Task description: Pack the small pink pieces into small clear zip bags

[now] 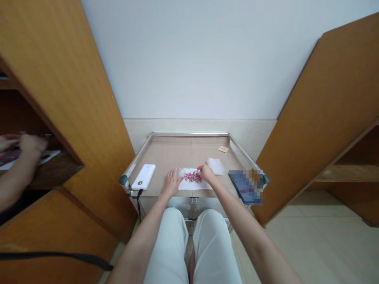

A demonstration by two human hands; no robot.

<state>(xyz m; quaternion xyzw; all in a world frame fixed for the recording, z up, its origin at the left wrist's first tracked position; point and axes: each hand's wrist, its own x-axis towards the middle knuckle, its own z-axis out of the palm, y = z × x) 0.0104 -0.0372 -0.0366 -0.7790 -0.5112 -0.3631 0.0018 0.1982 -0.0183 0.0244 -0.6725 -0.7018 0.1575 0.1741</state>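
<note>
A spread of small pink and greenish pieces, which look like dried rosebuds (193, 177), lies on a sheet of white paper (189, 187) at the front of the trolley top. My left hand (171, 183) is at the paper's left end, its fingers curled round a small translucent whitish container (180, 172). On the right side of the buds, my right hand (207, 173) has its thumb and fingertips pinched together; whatever is between them is too small to make out. Just beyond that hand lies a stack of thin white sheets or sachets (217, 166).
A white power bank (144, 176) with a black cord lies left on the trolley top (177, 148), which has a raised metal rail. At right are a phone (244, 187), partly blurred, and a small tan packet (223, 149). Wooden cabinets flank both sides. Another person's hands (31, 144) work at far left.
</note>
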